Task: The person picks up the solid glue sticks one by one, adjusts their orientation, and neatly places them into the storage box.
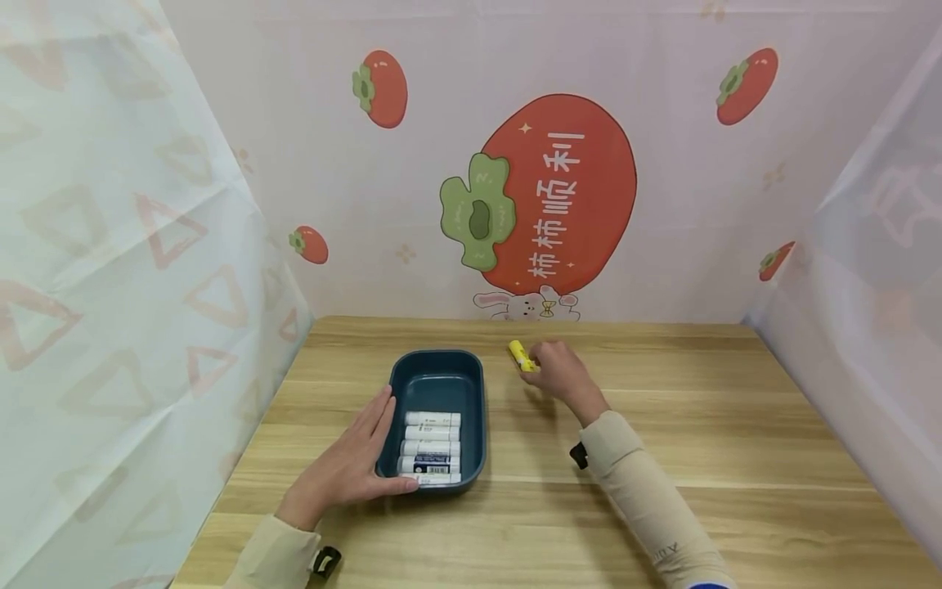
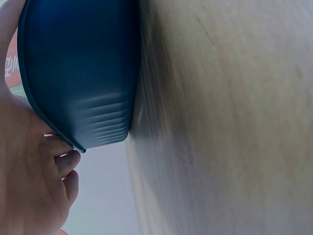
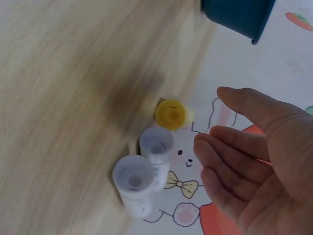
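Observation:
My left hand [image 1: 346, 458] rests at the left side of a dark teal bin [image 1: 483, 417], fingers stretched along its rim and thumb across the near edge. Several white glue sticks [image 1: 432, 448] lie in a row in the bin's near part; one has a dark blue label. To the right of the bin, my right hand [image 1: 562, 380] hovers low, its fingertips beside a yellow glue stick [image 1: 519, 353]. In the right wrist view, thumb and fingers are apart with nothing between them. Two white glue sticks [image 3: 134, 183] lie beside the yellow one there, hidden in the head view.
The wooden table [image 1: 662, 458] runs back to a printed cloth wall [image 1: 684, 204] with persimmon drawings. Another cloth wall [image 1: 96, 245] stands along the left, and one more [image 1: 868, 343] along the right.

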`<action>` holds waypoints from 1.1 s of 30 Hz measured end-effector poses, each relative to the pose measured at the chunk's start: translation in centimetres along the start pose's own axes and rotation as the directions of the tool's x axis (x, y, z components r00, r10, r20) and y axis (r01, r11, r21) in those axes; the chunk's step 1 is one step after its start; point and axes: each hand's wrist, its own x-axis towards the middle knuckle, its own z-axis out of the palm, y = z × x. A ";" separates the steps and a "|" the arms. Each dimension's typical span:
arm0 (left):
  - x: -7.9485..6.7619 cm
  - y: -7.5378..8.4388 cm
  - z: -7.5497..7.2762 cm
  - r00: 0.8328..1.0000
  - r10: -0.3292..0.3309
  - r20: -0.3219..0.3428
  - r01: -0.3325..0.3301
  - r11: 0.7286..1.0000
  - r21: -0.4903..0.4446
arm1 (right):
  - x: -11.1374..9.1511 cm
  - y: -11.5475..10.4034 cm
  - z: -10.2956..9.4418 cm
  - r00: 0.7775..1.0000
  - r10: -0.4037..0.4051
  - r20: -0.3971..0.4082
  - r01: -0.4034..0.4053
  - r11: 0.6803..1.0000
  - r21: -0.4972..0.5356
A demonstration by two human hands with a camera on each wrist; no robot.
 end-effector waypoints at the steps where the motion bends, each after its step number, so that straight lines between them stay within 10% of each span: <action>1: 0.0 0.0 0.0 1.000 -0.001 0.000 0.001 1.000 0.000 | 0.2 0.1 0.2 1.000 0.004 0.000 -0.004 1.000 -0.003; 24: 0.0 0.1 -0.1 1.000 0.000 0.008 0.000 1.000 0.011 | 1.9 -1.0 3.2 0.993 0.116 -0.028 -0.120 0.970 -0.213; 33: 0.0 0.2 -0.2 1.000 0.000 0.007 0.000 1.000 0.000 | 2.1 -1.2 3.5 0.985 0.173 -0.003 -0.172 0.974 -0.147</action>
